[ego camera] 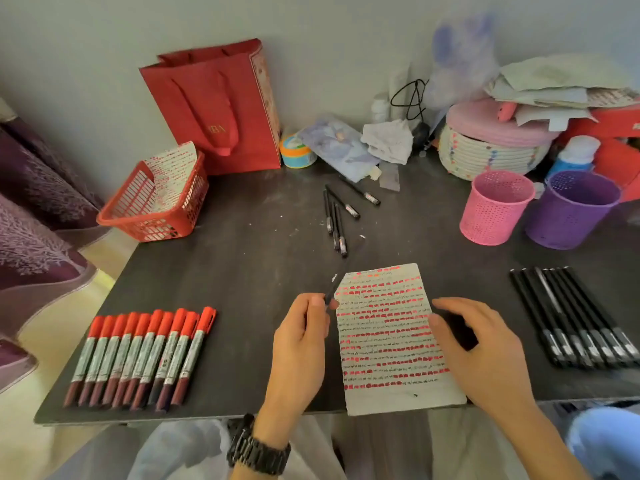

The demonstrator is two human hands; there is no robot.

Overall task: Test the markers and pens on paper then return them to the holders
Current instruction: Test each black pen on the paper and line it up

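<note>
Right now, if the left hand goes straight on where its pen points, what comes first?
Probably the loose black pens; the held pen in the left hand passes beside the paper corner; depth is unclear.

A: Wall?
B: Plain pale grey wall across the whole back.
A: Furniture?
B: Dark wood-grain surface, far edge up against the wall, scuffed pale in spots. Left of it is purple fabric with a white branch print. Bed or sofa, can't tell.
A: Floor?
B: Cream floor, showing at left between fabric and surface.
A: Light?
B: Soft, even, with a faint sheen on the surface.
</note>
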